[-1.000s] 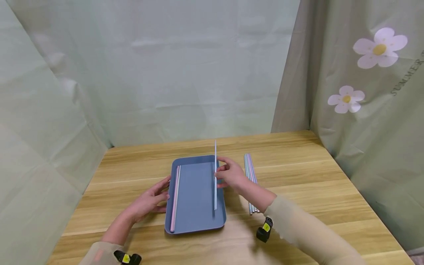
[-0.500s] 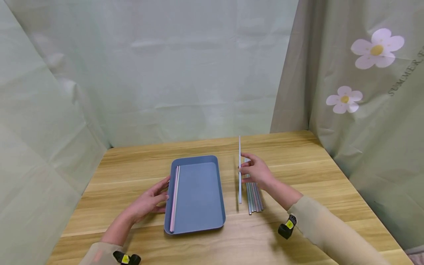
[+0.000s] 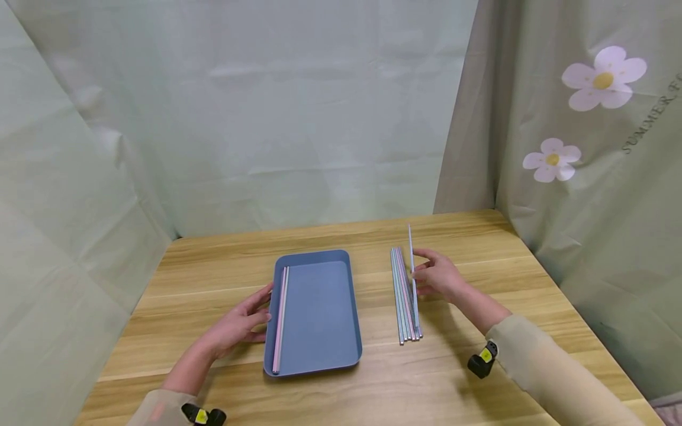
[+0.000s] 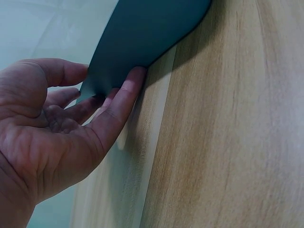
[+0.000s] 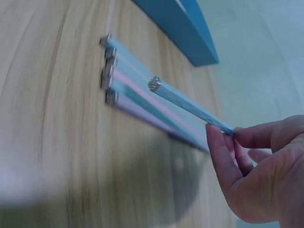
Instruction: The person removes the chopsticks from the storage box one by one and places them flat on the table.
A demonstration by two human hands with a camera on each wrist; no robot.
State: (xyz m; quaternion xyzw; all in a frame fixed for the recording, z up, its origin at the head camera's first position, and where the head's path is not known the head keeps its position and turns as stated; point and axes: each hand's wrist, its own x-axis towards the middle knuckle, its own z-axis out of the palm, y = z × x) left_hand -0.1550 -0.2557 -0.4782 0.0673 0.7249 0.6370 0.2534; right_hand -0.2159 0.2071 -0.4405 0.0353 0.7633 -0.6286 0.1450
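Note:
My right hand (image 3: 438, 276) pinches a light blue chopstick (image 3: 415, 307) between thumb and fingertips. The stick is raised at an angle over the right side of a row of chopsticks (image 3: 401, 296), which lie side by side on the table in blue, pink and lilac. In the right wrist view, the silvery patterned end of the held chopstick (image 5: 190, 105) points away from the fingers. My left hand (image 3: 245, 319) rests against the left side of a blue-grey tray (image 3: 322, 313), fingertips on its outer wall. Inside the tray, a pink and a pale chopstick (image 3: 281, 319) lie along the left wall.
The wooden table (image 3: 213, 266) ends at pale hanging cloth (image 3: 309, 118) at the back and left. A curtain with white flowers (image 3: 602, 80) hangs on the right. Each forearm wears a small black wrist camera (image 3: 482, 360).
My right hand has moved right, carrying the chopstick from over the tray's right side to over the row of chopsticks. My left hand has stayed at the tray.

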